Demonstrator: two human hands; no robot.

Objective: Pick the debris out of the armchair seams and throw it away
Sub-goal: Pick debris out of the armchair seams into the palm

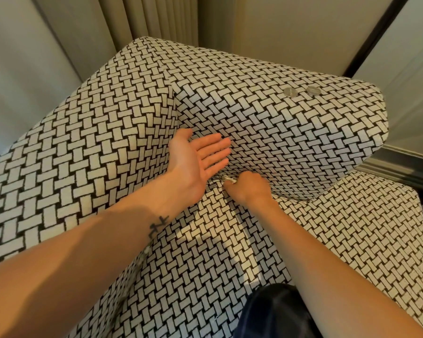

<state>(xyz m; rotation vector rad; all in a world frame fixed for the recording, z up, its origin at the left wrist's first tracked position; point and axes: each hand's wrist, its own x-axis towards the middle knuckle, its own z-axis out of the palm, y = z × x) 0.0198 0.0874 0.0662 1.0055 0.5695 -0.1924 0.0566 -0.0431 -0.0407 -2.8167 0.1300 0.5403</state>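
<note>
- Armchair in black-and-cream basket-weave cloth fills the view, seen from above. Its seam, where the seat meets the padded part rising behind it, is the landmark for everything below.
- Debris, a small pale scrap, partly twisted, sits right at the left end of the seam, near the chair's inner corner. It is too small to tell what it is made of.
- Right hand lies on the seat just in front of the seam, knuckles up and fingers curled in tight. Its fingertips pinch the debris.
- Left hand is just above the seam's left end, spread wide and holding nothing. The fingers are straight and close together, the palm faces the right hand, and the fingertips rest against the padding.
- Tattoo of dark lines marks the left wrist, nearer the camera than the seam.
- Two round silvery discs lie side by side on top of the padding, well above the seam. Their markings are unreadable.
- Curtain hangs in pleats behind the chair, far beyond the seam.
- Dark cloth shows at the lower edge, on the near side of the seam, beside the right forearm.
</note>
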